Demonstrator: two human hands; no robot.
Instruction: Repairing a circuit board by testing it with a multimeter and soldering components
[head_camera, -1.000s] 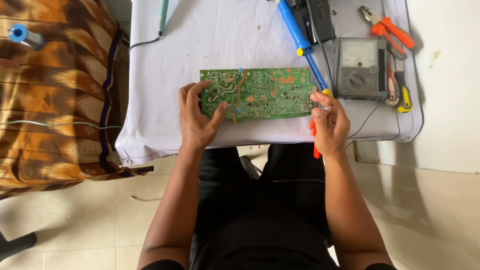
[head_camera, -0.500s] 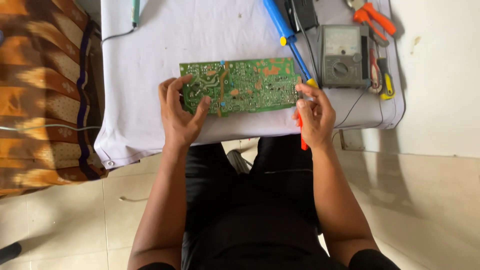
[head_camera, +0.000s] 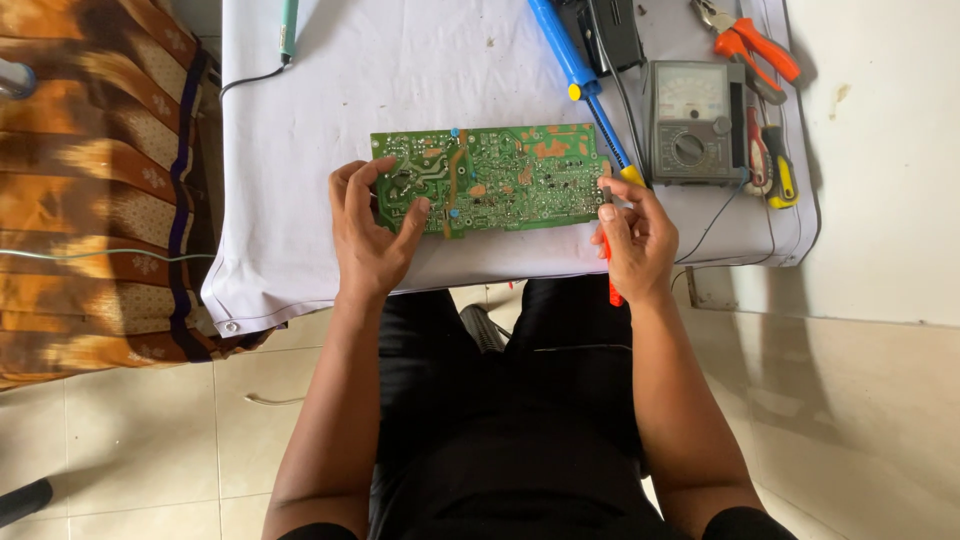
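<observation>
- At the far left we saw a brown and orange patterned fabric (head_camera: 90, 180) hanging beside the desk (head_camera: 300, 250), which was covered by a pale cloth.
- Near the desk's top edge lay a teal-handled soldering iron (head_camera: 288, 28), its dark cord trailing to the left.
- The left hand (head_camera: 372, 228) rested on the left end of the green circuit board (head_camera: 490, 180), fingers spread apart, thumb pressed onto the board's face and the fingertips curled over its left edge.
- The circuit board lay flat on the cloth, solder side up, near the front edge of the desk and between the two hands.
- A blue-handled tool (head_camera: 570, 60) ran diagonally from the top of the desk down toward the board's right end.
- The right hand (head_camera: 634, 236) was closed around a red test probe (head_camera: 612, 280), whose tip met the board's right edge; the probe's red body showed below the palm.
- Just right of the board sat a grey analog multimeter (head_camera: 695, 122), with a black case (head_camera: 612, 32) above it.
- At the far right lay orange-handled pliers (head_camera: 760, 45) and a yellow and black screwdriver (head_camera: 778, 170).
</observation>
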